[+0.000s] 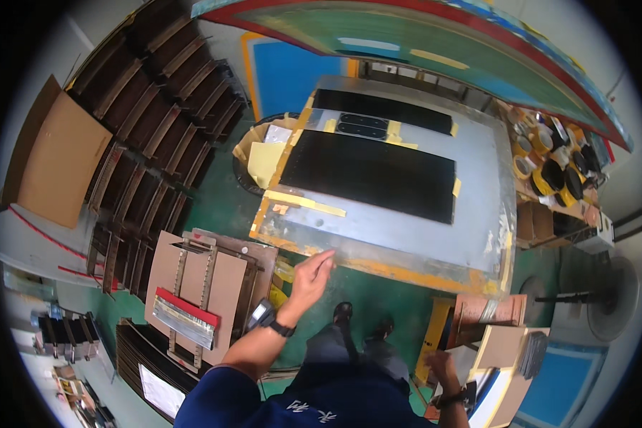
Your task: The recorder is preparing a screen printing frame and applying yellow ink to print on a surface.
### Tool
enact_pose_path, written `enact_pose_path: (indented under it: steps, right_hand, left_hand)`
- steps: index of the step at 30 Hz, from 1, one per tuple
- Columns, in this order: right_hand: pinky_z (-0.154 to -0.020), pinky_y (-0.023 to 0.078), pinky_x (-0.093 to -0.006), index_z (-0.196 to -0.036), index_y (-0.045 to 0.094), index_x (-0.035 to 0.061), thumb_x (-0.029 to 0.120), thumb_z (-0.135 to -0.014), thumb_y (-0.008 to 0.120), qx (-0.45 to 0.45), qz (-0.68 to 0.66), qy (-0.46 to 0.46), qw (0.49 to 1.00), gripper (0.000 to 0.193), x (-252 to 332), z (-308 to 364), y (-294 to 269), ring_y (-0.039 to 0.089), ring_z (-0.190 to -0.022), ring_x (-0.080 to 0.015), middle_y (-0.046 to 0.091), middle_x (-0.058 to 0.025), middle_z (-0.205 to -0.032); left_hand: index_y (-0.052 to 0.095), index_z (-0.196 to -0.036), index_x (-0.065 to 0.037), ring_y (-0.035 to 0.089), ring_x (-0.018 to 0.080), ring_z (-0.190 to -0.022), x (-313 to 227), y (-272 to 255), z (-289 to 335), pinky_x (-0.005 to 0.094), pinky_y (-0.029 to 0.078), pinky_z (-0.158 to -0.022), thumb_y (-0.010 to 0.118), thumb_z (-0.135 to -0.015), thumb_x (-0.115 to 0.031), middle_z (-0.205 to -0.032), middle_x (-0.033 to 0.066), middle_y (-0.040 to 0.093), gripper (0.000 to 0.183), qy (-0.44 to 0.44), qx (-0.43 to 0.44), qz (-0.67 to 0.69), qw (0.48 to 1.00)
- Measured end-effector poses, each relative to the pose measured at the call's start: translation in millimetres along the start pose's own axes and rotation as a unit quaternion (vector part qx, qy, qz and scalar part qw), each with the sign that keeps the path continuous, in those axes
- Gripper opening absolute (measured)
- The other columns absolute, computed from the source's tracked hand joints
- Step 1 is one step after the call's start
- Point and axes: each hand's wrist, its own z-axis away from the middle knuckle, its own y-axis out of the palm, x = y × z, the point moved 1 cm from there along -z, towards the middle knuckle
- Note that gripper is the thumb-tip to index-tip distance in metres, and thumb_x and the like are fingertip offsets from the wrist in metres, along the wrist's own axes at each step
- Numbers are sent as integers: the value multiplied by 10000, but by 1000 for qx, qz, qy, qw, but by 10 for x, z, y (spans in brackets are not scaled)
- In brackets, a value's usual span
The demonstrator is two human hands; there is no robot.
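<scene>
My left hand is raised just off the front edge of the worktable, its fingers curled together; anything inside them is hidden. A dark wristwatch sits on that wrist. Low at the right hangs my right hand, beside the small stand with boards, its fingers too indistinct to read. On the table's pale surface lie a large black panel, a narrower black panel behind it, and a small dark plate between them. Yellow tape strips border these pieces.
A large screen frame tilts over the table's far side. Dark racks stand left, near a lined bin. A squeegee rests on boards at lower left. Tape rolls crowd the right shelf; a fan stands below.
</scene>
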Motion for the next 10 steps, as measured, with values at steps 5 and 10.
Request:
enact_pose_path:
  steps: [5, 10]
  right_hand:
    - [-622, 506, -370, -864, 672, 13, 367, -808, 686, 116, 77, 55, 989, 359, 797, -1303, 226, 642, -660, -318, 668, -168, -793]
    - [-786, 533, -376, -1020, 695, 22, 357, -781, 740, 28, 201, -79, 976, 414, 377, -2457, 784, 702, -862, -289, 711, -182, -913]
  left_hand:
    - [657, -1120, 9, 583, 111, -609, 147, -279, 905, 258, 469, -564, 569, -940, -93, -780, 93, 660, 225, -69, -37, -22, 997]
    - [664, -1137, -29, 656, 200, -719, 541, -154, 1538, 286, 504, -669, 566, -943, -111, -839, 107, 686, 232, -172, -43, -42, 983]
